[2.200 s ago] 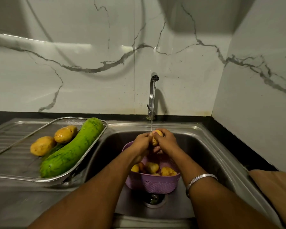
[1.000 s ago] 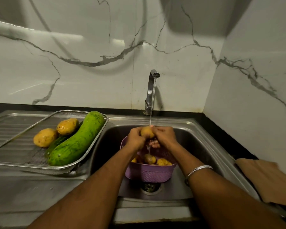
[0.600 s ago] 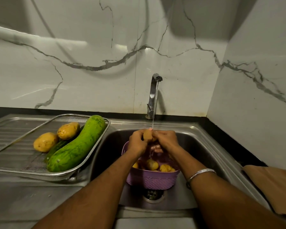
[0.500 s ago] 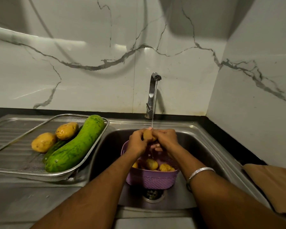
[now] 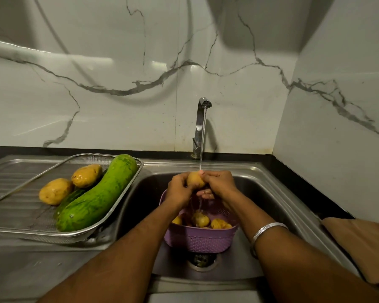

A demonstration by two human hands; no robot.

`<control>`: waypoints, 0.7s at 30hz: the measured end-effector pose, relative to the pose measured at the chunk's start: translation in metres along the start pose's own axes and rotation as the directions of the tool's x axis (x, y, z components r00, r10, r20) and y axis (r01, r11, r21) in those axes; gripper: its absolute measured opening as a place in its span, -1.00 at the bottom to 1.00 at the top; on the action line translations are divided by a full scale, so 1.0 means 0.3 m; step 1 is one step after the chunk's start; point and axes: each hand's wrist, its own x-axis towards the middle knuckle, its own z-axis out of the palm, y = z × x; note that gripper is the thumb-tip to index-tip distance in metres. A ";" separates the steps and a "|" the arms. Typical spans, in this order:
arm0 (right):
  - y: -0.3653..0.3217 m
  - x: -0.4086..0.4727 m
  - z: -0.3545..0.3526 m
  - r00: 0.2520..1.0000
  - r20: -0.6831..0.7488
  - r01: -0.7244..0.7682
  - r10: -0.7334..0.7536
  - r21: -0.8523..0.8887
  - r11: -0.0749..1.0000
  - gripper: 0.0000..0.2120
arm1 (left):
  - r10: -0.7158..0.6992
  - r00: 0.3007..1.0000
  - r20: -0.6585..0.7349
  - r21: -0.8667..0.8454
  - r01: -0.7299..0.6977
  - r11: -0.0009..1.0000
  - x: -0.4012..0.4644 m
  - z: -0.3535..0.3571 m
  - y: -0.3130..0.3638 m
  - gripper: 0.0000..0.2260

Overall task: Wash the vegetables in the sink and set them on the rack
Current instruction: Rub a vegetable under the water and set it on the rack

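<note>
**Potato under the stream, both hands wrapped round it**

Your left hand [image 5: 179, 191] and right hand [image 5: 220, 184] both curl their fingers round one smooth, oval, tan potato [image 5: 196, 179], holding it over the sink [image 5: 269, 193] right where the thin thread of water [image 5: 202, 138] from the chrome tap [image 5: 200, 125] lands. A plain silver bangle [image 5: 266, 230] rings your right wrist.

Directly below your hands, a lilac plastic basket [image 5: 202, 241] with a woven-look wall stands in the brushed-steel basin beside the round drain [image 5: 202, 259]; several wet, knobbly potatoes [image 5: 202, 219] lie in it.

To your left, on the ribbed steel drainboard [image 5: 7, 178], a fine wire-mesh rack [image 5: 127, 186] with a rounded rim holds two glossy yellow potatoes [image 5: 87, 175], touching each other, and a long, mottled green gourd [image 5: 99, 197] lying diagonally just beside them. At the far right, a flat brown board [image 5: 363, 243] rests on the desk.
</note>
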 end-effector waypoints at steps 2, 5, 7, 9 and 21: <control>0.004 0.014 -0.007 1.000 -0.006 0.009 -0.009 -0.017 1.000 -0.74 | -0.005 1.000 -0.013 -0.010 0.004 1.000 0.008 0.000 -0.005 -0.73; 0.020 0.003 -0.015 0.999 0.017 0.046 -0.044 -0.091 0.995 -0.75 | -0.004 1.000 -0.006 0.004 0.004 1.000 0.011 0.008 -0.005 -0.71; 0.028 -0.008 -0.019 0.994 0.022 0.108 -0.106 -0.166 0.980 -0.80 | 0.008 1.000 0.011 0.045 -0.009 0.999 0.004 0.010 0.002 -0.71; 0.027 -0.005 -0.016 0.991 -0.002 0.132 -0.134 -0.179 0.975 -0.78 | 0.021 1.000 0.024 0.071 -0.022 0.997 -0.001 0.005 0.007 -0.69; 0.024 0.006 -0.020 0.985 -0.037 0.160 -0.171 -0.204 0.966 -0.65 | 0.095 0.994 0.053 0.067 -0.098 0.993 -0.031 -0.006 0.041 -0.62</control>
